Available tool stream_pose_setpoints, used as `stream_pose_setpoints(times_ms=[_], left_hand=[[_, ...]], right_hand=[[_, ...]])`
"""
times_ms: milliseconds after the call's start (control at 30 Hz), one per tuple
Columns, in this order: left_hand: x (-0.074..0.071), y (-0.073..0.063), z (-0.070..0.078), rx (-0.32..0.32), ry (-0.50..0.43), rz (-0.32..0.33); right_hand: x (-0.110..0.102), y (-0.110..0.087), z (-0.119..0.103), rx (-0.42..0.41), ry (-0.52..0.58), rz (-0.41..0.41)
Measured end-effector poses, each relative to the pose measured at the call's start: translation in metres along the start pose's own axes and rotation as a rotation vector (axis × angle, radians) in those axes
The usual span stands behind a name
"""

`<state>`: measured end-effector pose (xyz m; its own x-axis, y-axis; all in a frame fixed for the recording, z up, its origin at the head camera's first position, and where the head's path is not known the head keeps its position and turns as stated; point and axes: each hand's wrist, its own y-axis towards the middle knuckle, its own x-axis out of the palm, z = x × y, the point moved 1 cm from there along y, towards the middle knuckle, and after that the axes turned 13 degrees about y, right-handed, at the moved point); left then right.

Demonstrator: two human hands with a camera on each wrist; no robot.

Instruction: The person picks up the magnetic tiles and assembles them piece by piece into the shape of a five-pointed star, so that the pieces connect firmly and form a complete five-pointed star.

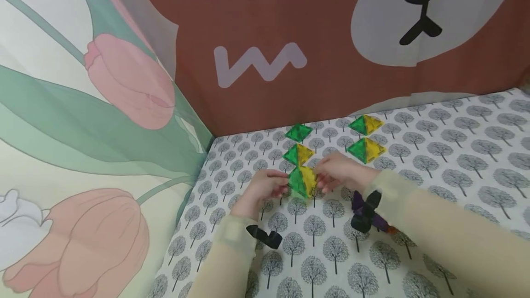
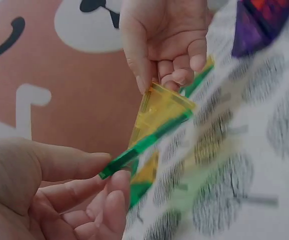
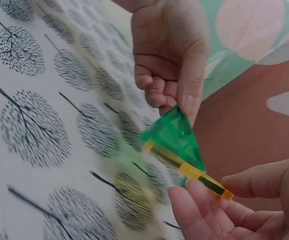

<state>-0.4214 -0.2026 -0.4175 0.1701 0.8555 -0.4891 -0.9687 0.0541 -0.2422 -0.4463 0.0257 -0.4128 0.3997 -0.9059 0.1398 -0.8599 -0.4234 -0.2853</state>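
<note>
Head view: left hand (image 1: 263, 188) pinches translucent green triangular plastic tile (image 1: 296, 182), right hand (image 1: 337, 170) translucent yellow triangular plastic tile (image 1: 308, 180), edges meeting above tree-print cloth (image 1: 331, 279); advisable: light grip, seam aligned.

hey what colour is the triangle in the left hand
The triangle is green, clearest in the right wrist view.

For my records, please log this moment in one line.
Left hand: pinches translucent green plastic triangle | Right hand: pinches translucent yellow plastic triangle
</note>
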Motion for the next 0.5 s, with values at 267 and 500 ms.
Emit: stream_pose_setpoints(times_ms=[267,500], left_hand=[[0.025,-0.003,0.033,0.104,-0.012,-0.026],[0.058,0.005,0.056,0.138,-0.016,-0.075]], right_hand=[[-0.047,-0.034,-0.015,-0.046,-0.037,0.013],[-0.087,-0.062,-0.011,-0.064,-0.081,0.052]])
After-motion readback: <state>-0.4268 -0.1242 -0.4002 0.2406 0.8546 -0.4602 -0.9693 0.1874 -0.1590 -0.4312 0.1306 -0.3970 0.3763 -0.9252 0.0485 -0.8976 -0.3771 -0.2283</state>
